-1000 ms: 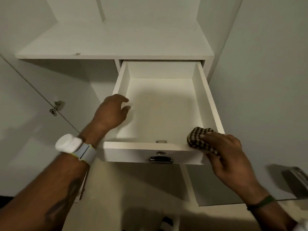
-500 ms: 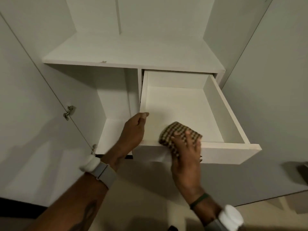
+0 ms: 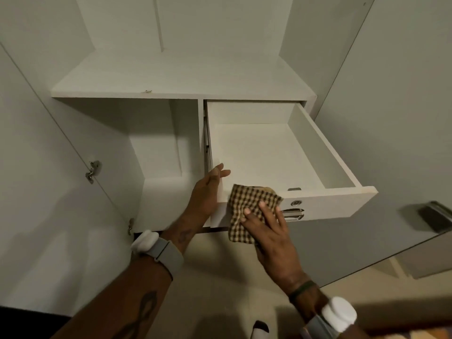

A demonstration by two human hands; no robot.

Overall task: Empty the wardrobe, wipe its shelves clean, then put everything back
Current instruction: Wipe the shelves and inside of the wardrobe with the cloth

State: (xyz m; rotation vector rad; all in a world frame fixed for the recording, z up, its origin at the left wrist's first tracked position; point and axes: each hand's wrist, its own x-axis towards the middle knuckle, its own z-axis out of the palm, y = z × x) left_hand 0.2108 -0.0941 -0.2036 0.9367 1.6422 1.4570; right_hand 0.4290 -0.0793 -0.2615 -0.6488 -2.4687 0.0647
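A white drawer point(image 3: 325, 152) stands pulled out of the white wardrobe point(image 3: 181, 81), and nothing lies inside it. My right hand point(image 3: 266, 231) presses a brown checked cloth point(image 3: 247, 204) flat against the left part of the drawer's front panel, beside the metal handle point(image 3: 293, 214) and the lock point(image 3: 296, 203). My left hand point(image 3: 208, 192) holds the drawer's left front corner, fingers over its side wall.
Left of the drawer is a bare open compartment point(image 3: 161, 192) under a bare shelf point(image 3: 181, 77). The left door point(image 3: 36, 167) hangs open with hinges point(image 3: 92, 170) showing. The right door point(image 3: 391, 118) stands open close beside the drawer.
My right hand carried the cloth from the drawer's right front edge leftward along the rim and down onto the front face. My left hand shifted onto the left front corner.
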